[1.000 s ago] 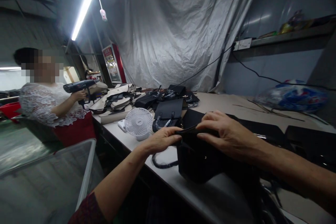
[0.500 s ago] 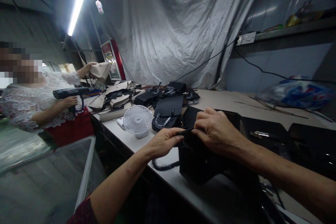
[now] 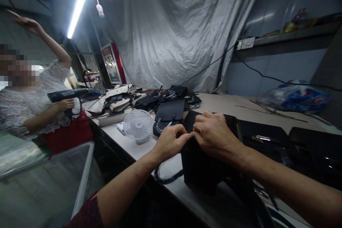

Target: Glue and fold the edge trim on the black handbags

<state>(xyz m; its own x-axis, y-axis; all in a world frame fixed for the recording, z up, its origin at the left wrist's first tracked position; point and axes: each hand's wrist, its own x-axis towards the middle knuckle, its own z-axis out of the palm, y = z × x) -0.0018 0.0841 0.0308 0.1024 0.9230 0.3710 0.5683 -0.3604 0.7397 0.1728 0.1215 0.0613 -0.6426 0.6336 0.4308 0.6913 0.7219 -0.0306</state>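
Observation:
A black bag [image 3: 203, 167] stands on the workbench [image 3: 128, 142] in front of me. My left hand [image 3: 171, 141] pinches its top edge at the near corner, fingers closed. My right hand [image 3: 215, 136] lies over the same top edge, fingers curled and gripping it, touching my left fingertips. A black handle loop [image 3: 167, 178] hangs from the bag onto the bench below my left wrist.
A small white fan [image 3: 138, 125] stands left of my hands. Black and beige bags [image 3: 120, 101] are heaped behind it. At the far left a person holds a heat gun [image 3: 66, 95], other arm raised. A grey bin [image 3: 82, 171] is below left. Black pieces [image 3: 307, 146] lie right.
My two hands have come together on the bag's top edge. The person at the left let go of the beige piece and raised that arm high.

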